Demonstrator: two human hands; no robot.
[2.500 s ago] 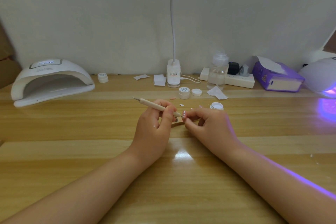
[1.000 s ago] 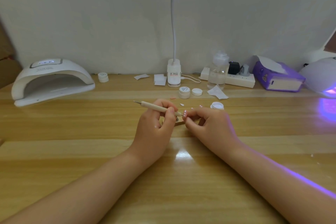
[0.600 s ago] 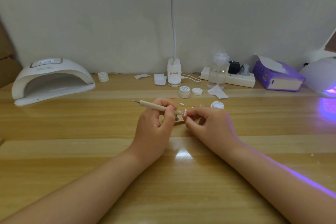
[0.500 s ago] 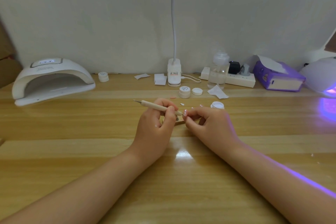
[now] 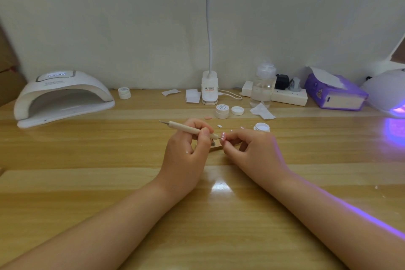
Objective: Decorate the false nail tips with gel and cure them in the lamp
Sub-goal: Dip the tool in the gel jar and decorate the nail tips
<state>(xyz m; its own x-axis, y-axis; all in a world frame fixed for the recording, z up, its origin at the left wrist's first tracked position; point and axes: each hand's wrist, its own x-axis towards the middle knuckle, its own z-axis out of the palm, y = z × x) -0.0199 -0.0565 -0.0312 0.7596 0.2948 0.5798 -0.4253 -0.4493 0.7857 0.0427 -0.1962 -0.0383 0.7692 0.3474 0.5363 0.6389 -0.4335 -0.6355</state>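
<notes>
The false nail tip (image 5: 223,137), pale pink with small white dots, is pinched between the thumb and fingertips of the right hand (image 5: 252,151), just above the wooden surface (image 5: 109,182) at the middle of the view. The left hand (image 5: 186,151) is curled round a dotting tool (image 5: 188,130), a slim wooden stick with a metal point at each end. The long axis of the tool is seen running from upper left to lower right, and its near point is brought right up against the left edge of the tip; whether it actually touches cannot be told. The two hands sit close together, knuckles almost meeting, with the tip lying directly between them and slightly nearer the right hand, which holds it. A small wooden stand (image 5: 215,147) is partly hidden beneath the hands. An open gel pot (image 5: 262,126) is set just behind the right hand, within easy reach. The left curing lamp (image 5: 63,96), white and unlit inside, is placed well apart at the far left of the surface; a second lamp (image 5: 388,92) glowing violet is placed at the far right edge. By this layout the dotting stage is judged to be under way, and the glowing lamp on the right is judged the shorter carry for the hand holding the tip
</notes>
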